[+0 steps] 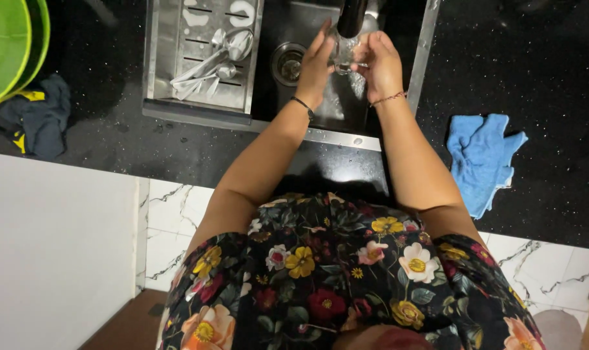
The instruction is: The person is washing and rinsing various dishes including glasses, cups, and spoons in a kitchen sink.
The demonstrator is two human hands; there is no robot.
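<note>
Both hands, left hand (315, 63) and right hand (380, 61), clasp a clear glass (344, 53) between them under the tap (351, 16); spoons (211, 63) lie left.

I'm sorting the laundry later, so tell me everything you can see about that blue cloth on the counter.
The blue cloth is a soft, light-blue rag, looking like microfibre or towelling. It lies crumpled and loosely folded, with uneven edges, flat on the black speckled countertop to the right of the sink. Its lower corner reaches toward the counter's front edge. Nothing rests on it and neither hand touches it. Whether it is wet cannot be told.
</note>
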